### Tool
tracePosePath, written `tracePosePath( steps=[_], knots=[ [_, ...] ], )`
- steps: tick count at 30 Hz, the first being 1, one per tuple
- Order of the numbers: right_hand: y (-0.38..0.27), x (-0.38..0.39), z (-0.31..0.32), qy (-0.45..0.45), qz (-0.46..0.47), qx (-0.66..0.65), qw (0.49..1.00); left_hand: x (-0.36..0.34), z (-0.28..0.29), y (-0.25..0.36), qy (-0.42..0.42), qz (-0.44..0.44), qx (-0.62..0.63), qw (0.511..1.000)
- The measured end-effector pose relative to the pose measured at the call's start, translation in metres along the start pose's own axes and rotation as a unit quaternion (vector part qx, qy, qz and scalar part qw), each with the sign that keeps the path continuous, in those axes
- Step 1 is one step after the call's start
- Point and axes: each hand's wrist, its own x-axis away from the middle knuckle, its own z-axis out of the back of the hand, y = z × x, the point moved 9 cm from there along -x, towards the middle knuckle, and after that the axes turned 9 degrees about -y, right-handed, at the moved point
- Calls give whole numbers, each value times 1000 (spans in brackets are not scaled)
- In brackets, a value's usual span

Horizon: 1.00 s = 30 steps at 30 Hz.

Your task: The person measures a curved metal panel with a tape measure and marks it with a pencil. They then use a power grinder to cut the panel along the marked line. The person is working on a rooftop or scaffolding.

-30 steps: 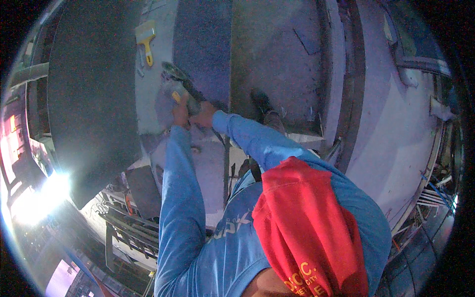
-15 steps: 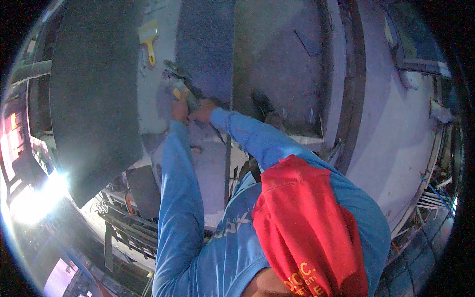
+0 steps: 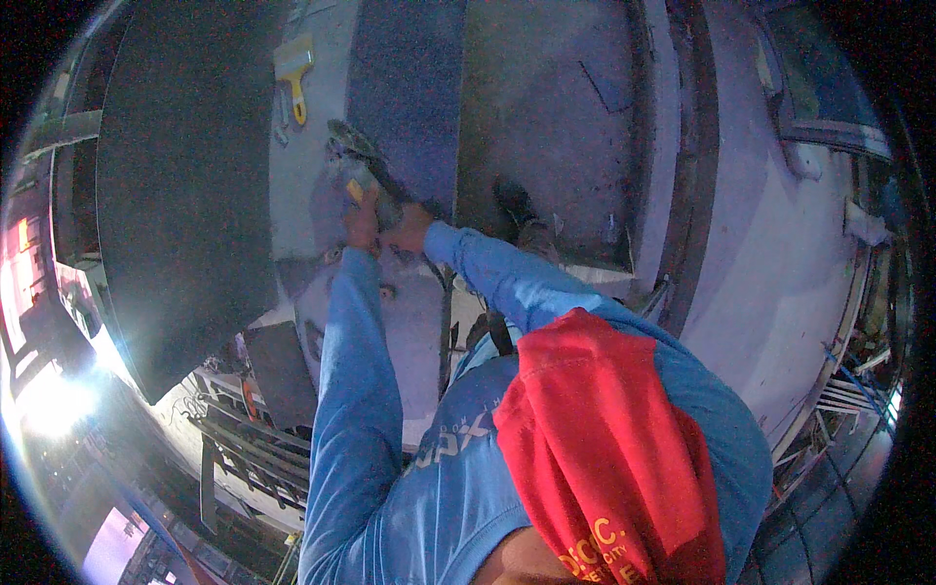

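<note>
My left hand (image 3: 362, 222) and my right hand (image 3: 410, 228) are both closed on a dark, blurred power tool that looks like an angle grinder (image 3: 358, 144). Its head points away from me, over the pale strip of the work surface (image 3: 310, 185). A small yellow part shows by my left fingers. The fingers of both hands wrap round the body, the right hand at its rear end. Whether the disc touches the surface cannot be made out. Farther off to the left lie a wide brush (image 3: 298, 102) with a yellow handle and a small grey tool (image 3: 283, 115).
A large dark panel (image 3: 185, 195) stretches along the left. On the right, a dark shoe (image 3: 515, 199) stands on the floor beside the work surface, with a long dark ledge (image 3: 687, 146) beyond. Metal racks (image 3: 249, 444) and a bright lamp (image 3: 54, 400) are at lower left.
Both hands and the grinder have shifted slightly to the right and a little nearer to me. The brush stays where it lay.
</note>
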Motion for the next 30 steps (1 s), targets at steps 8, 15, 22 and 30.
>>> tracePosePath(
  steps=[8, 15, 22, 30],
  knots=[
    [8, -27, 7, 40, 18, -15, 999, 18, -7, 35, -47, -51, 153, 986],
    [3, -37, 6, 39, -6, 115, 993, -26, 9, 12, 11, -21, -71, 997],
    [22, -9, -7, 15, -11, -16, 1000, -26, -10, -29, -32, 29, -145, 988],
    [13, -15, 5, 30, 18, -22, 999, 24, -18, 28, -67, -39, 91, 993]
  ],
)
